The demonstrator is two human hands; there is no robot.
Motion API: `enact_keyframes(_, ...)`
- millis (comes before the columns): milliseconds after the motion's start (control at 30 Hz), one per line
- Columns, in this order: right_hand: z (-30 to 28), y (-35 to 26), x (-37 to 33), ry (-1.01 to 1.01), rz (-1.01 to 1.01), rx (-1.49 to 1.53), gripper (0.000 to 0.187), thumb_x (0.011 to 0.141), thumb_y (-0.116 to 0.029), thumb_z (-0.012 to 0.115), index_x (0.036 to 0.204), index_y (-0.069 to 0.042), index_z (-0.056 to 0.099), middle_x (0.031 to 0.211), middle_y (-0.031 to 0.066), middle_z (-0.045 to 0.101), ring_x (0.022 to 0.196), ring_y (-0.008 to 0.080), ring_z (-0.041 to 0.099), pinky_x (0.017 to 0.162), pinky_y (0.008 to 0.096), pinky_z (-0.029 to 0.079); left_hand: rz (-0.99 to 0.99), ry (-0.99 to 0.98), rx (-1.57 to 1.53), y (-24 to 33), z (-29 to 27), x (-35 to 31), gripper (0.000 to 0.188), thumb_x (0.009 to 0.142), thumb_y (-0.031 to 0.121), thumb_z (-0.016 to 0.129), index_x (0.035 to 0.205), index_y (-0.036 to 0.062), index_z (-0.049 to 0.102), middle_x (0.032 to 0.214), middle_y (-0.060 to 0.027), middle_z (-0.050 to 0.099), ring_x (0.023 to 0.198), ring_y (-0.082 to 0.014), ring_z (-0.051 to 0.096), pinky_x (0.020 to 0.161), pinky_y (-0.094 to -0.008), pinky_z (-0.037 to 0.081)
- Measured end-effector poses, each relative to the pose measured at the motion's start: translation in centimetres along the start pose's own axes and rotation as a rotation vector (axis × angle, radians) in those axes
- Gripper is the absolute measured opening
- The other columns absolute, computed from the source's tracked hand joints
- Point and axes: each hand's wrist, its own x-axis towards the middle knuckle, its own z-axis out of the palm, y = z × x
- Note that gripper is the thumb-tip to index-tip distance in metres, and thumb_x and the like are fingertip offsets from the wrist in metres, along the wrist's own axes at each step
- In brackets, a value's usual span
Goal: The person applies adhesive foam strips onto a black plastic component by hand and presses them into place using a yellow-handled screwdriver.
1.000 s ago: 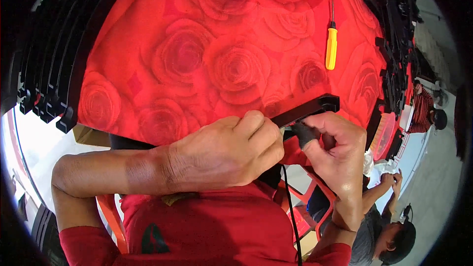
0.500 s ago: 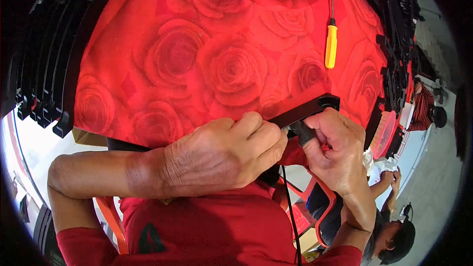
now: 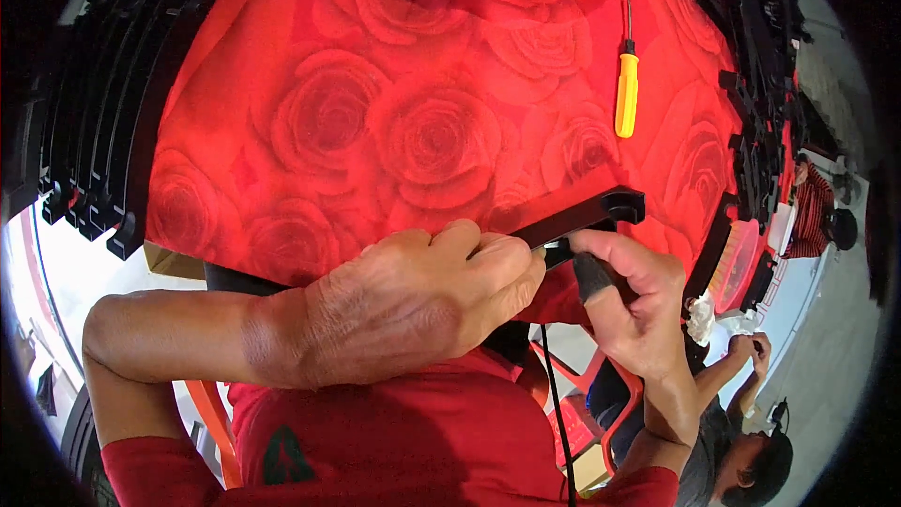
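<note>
Head view: left hand [image 3: 422, 305] closed around glossy black hook-ended bar [image 3: 574, 220], hooked end just beyond right hand [image 3: 640, 296]. Right hand curled under bar, can't tell if pinching. Yellow-handled screwdriver [image 3: 627, 99] farther out on red rose-patterned worktop [image 3: 436, 136].

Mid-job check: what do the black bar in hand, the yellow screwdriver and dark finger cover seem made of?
Black bar: probably moulded plastic, smooth satin; soft sheen and hooked end, though painted metal is possible.
Screwdriver: handle likely smooth plastic, evenly bright yellow; the thin, greyish shaft looks metal.
Finger cover: matte, perhaps fabric or rubber; dull black without highlights.
</note>
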Motion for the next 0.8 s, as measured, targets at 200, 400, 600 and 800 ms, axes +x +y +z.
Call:
enact_keyframes(200, 0.5, 1.8, -0.6, 0.063, -0.094, 0.165, 0.026, 0.095, 0.001, 0.063, 0.120, 0.006, 0.069, 0.087, 0.0074, 0.072, 0.077, 0.0079, 0.065, 0.068, 0.0247, 0.052, 0.004, -0.044, 0.001, 0.3, -0.1, 0.5, 0.054, 0.085, 0.021, 0.064, 0.138, 0.0080, 0.066, 0.086, -0.0015, 0.043, 0.071, -0.0131, 0.052, 0.049, -0.0245, 0.049)
enact_keyframes(400, 0.8, 2.0, -0.8, 0.062, -0.066, 0.192, 0.028, 0.095, 0.001, 0.063, 0.122, 0.007, 0.068, 0.087, 0.0078, 0.072, 0.076, 0.0087, 0.066, 0.069, 0.0248, 0.052, 0.003, -0.068, -0.002, 0.4, -0.1, 0.5, 0.060, 0.085, 0.021, 0.064, 0.143, 0.0085, 0.062, 0.088, -0.0027, 0.044, 0.072, -0.0135, 0.052, 0.049, -0.0240, 0.050)
enact_keyframes(600, 0.7, 1.6, -0.7, 0.099, -0.110, 0.149, 0.030, 0.092, 0.001, 0.065, 0.121, 0.005, 0.072, 0.089, 0.0119, 0.074, 0.074, 0.0140, 0.069, 0.069, 0.0272, 0.054, -0.001, -0.133, 0.018, 0.6, -1.0, 0.6, 0.059, 0.085, 0.020, 0.064, 0.143, 0.0077, 0.062, 0.085, -0.0022, 0.044, 0.070, -0.0134, 0.053, 0.047, -0.0248, 0.049)
enact_keyframes(800, -2.2, 0.2, 0.8, 0.198, -0.224, -0.213, 0.034, 0.077, 0.002, 0.074, 0.111, -0.001, 0.079, 0.082, 0.0125, 0.070, 0.065, 0.0224, 0.065, 0.061, 0.0324, 0.051, -0.003, -0.118, 0.046, 0.8, -1.0, 0.6, 0.057, 0.084, 0.020, 0.065, 0.139, 0.0077, 0.065, 0.084, -0.0015, 0.044, 0.069, -0.0129, 0.053, 0.045, -0.0250, 0.048)
